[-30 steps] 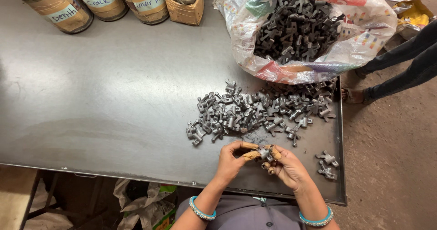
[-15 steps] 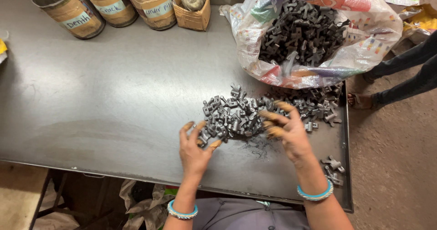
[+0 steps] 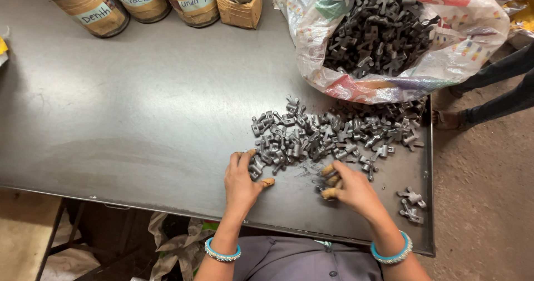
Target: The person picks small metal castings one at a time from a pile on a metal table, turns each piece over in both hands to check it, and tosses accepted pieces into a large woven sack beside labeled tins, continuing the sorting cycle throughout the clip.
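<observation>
Both hands pulled back: left hand [image 3: 242, 180] flat on dark forged parts [image 3: 328, 136], right hand [image 3: 350, 187] curled, grip unclear.

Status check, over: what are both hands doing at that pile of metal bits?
Left hand flat on the edge of the pile of small grey metal parts. Right hand curled, fingers at the pile's near edge; contents hidden. Open sack behind, apart.

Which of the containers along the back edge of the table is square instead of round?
The small cardboard box, rightmost in the row beside the bag. It has flat sides and corners; the three cans left of it are round and paper-wrapped.
</observation>
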A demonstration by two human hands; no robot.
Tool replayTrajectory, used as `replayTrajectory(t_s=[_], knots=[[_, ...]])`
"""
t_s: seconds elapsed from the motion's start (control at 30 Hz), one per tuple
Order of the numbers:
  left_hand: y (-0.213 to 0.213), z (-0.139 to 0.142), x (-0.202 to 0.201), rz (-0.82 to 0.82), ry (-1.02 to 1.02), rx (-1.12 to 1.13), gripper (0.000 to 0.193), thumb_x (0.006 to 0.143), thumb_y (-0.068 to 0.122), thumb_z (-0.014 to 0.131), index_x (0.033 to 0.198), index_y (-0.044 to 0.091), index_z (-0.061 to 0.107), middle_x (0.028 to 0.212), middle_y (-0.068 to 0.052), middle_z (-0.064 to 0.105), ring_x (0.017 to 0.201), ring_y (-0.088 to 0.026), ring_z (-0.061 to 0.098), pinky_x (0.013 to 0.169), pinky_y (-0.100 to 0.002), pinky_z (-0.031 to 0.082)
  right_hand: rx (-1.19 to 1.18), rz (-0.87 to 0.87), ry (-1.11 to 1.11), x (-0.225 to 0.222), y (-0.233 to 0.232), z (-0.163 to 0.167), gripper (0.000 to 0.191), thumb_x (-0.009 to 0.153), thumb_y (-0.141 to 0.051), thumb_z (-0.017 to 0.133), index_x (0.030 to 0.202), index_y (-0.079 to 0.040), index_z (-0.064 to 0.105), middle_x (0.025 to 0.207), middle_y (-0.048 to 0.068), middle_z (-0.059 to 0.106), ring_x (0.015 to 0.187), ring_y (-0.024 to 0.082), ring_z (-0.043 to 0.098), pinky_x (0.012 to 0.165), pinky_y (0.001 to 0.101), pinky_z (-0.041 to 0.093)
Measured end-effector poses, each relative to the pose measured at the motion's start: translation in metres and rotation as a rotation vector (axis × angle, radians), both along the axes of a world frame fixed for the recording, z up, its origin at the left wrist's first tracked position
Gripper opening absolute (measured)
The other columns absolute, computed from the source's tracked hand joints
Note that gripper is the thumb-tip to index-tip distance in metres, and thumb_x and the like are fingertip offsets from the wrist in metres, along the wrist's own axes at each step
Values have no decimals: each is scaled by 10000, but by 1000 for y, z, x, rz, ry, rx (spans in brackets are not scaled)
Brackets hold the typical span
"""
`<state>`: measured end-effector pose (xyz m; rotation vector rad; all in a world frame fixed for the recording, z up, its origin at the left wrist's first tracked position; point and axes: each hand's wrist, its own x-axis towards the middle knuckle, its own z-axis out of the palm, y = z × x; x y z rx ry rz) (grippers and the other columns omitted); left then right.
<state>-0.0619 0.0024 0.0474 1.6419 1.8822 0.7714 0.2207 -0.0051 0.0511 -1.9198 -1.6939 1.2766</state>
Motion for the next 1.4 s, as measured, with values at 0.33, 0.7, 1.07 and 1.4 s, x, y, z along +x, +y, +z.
replayTrajectory(t_s=[0.33,0.7,1.07,1.4], knots=[[-20,-10,29,-50,-119,-39,700,545,225,977,1130,76,622,1096,-95,573,748,-334,660,670,-458,538,700,-11,-284,-8,-37,1,588,552,-237,940,1053,-59,688,966,70,709,836,267,647,734,368,538],[-36,-20,50,-59,-247,-127,625,589,216,970,1073,69,604,1054,-88,554,653,-271,686,613,-430,545,-153,-633,1162,29,-41,-16,359,887,-126,779,1183,-7,615,985,109,701,791,168,671,674,289,563],[-62,-32,83,-107,-258,-40,478,629,48,832,1018,58,555,1024,-141,546,820,-407,623,669,-509,500,-209,-502,975,32,-38,-13,224,889,-61,738,1082,-16,634,870,89,714,666,133,645,530,245,481],[-61,-19,82,-183,-356,-243,486,664,225,933,975,83,588,1018,-87,569,761,-314,727,675,-450,550,244,-491,883,43,16,24,548,684,-73,870,1137,-103,564,989,112,724,765,119,708,678,250,588]])
